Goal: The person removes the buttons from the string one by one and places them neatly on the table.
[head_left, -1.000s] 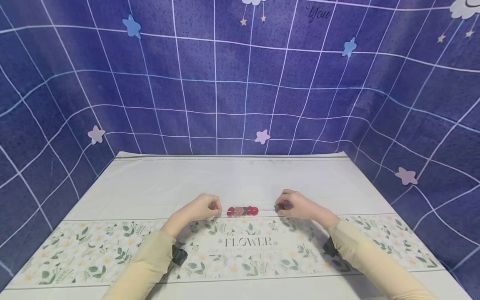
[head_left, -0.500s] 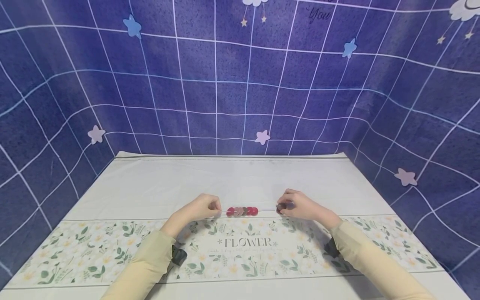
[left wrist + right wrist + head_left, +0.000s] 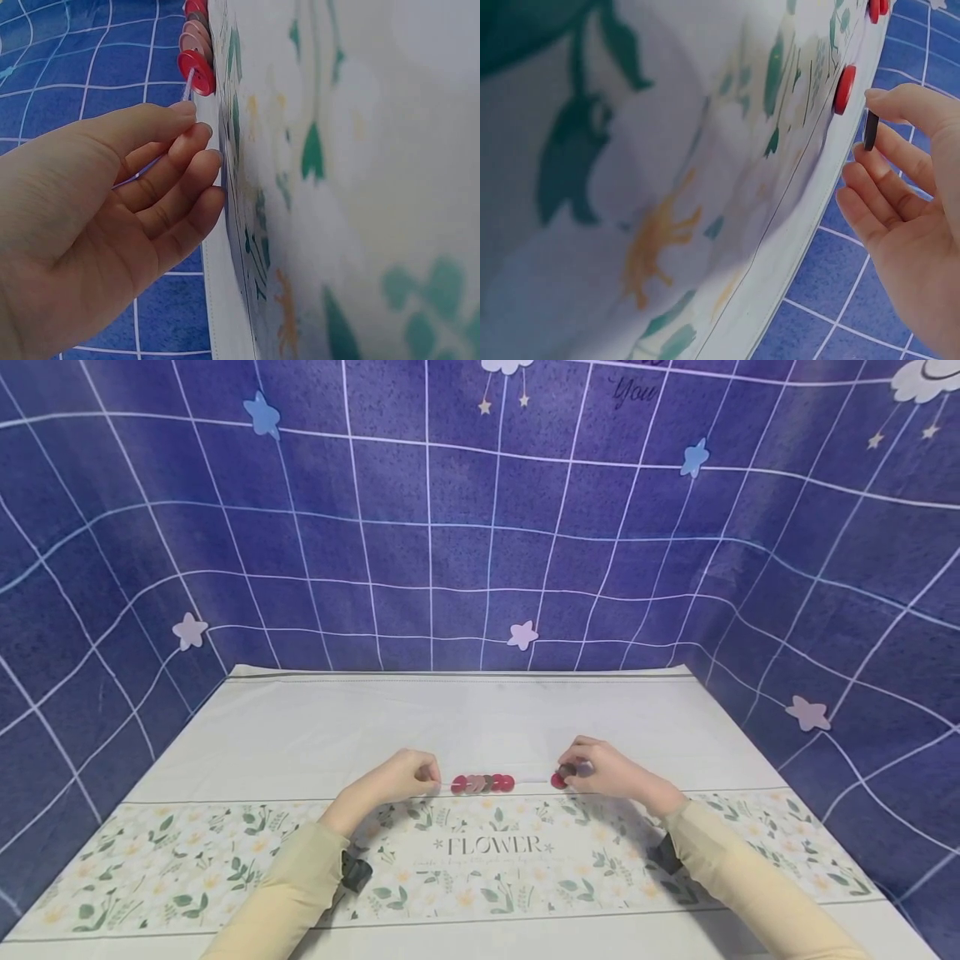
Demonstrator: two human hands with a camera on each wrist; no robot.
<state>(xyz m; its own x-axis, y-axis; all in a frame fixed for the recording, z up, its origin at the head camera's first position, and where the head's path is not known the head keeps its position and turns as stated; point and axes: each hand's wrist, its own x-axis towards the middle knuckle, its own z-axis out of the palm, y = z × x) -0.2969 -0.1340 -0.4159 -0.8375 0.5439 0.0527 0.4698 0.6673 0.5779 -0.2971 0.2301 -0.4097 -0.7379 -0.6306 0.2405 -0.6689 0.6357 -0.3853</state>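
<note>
Near the middle of the table lies a row of red, pink and dark buttons (image 3: pixel 482 783), overlapping one another on a pale string. My left hand (image 3: pixel 405 774) pinches the string (image 3: pixel 187 88) between thumb and fingertips, just beside the end red button (image 3: pixel 196 73), whose holes show. On the other side, my right hand (image 3: pixel 600 768) holds a dark button (image 3: pixel 871 130) on edge between thumb and fingers. A separate red button (image 3: pixel 845 90) sits close by the right fingertips. The string runs toward it from the row; whether it passes through the dark button cannot be told.
A white tablecloth (image 3: pixel 465 718) with a floral band reading FLOWER (image 3: pixel 493 845) covers the table. Blue gridded fabric (image 3: pixel 450 552) hangs behind and at both sides. Dark wrist devices (image 3: pixel 356 870) show under the sleeves.
My right hand has shifted slightly right and turned a little. A red button now shows beside the dark one at its fingertips. My left hand keeps the same pinch on the string.
</note>
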